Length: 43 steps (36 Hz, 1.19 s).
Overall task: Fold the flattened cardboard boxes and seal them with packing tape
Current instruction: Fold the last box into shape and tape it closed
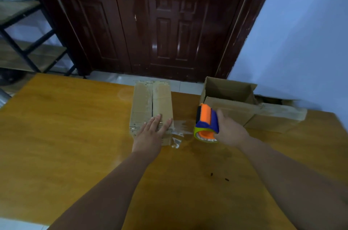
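A folded cardboard box (150, 101) lies on the wooden table (66, 126), its top flaps closed with a dark seam down the middle. My left hand (152, 131) presses flat on the near end of the box, fingers straight. Clear packing tape (179, 129) stretches from under those fingers to the right, toward an orange and blue tape dispenser (206, 122). My right hand (228, 131) grips the dispenser just right of the box. A loose crumpled bit of tape (176, 143) hangs off the box's near corner.
A second cardboard box (231, 101) with open flaps lies at the table's right rear against the blue wall (301, 41). A dark wooden door (160, 22) stands behind the table. A metal shelf rack (24, 45) is at the left.
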Each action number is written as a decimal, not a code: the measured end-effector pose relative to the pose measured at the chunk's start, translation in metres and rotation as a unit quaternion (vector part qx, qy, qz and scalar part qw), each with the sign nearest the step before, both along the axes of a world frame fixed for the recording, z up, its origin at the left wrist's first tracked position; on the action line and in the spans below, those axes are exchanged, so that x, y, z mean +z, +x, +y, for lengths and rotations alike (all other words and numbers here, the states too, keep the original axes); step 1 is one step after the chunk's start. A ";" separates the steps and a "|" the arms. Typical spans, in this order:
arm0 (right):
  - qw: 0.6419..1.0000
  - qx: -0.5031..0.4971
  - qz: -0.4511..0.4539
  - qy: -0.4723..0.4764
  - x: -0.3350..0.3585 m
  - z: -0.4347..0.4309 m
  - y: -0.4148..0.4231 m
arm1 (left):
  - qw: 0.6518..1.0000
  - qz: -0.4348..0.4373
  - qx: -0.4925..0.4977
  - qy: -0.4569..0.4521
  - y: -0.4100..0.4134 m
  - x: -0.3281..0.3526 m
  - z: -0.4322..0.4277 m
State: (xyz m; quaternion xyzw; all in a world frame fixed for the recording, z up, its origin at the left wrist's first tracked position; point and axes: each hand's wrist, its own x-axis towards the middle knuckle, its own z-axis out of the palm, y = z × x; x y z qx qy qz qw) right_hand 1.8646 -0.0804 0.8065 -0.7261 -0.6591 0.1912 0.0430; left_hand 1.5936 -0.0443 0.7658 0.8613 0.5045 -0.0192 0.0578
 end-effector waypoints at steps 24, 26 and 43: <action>0.959 0.148 -0.243 -0.013 0.026 0.008 -0.022 | 0.999 0.042 -0.014 -0.021 0.006 0.017 -0.002; 0.948 0.168 -0.269 -0.012 0.033 0.013 -0.025 | 0.998 0.062 -0.021 -0.018 0.009 0.018 -0.004; 0.923 0.186 -0.335 -0.023 0.035 0.032 -0.070 | 0.994 0.101 -0.030 -0.019 0.019 0.012 -0.012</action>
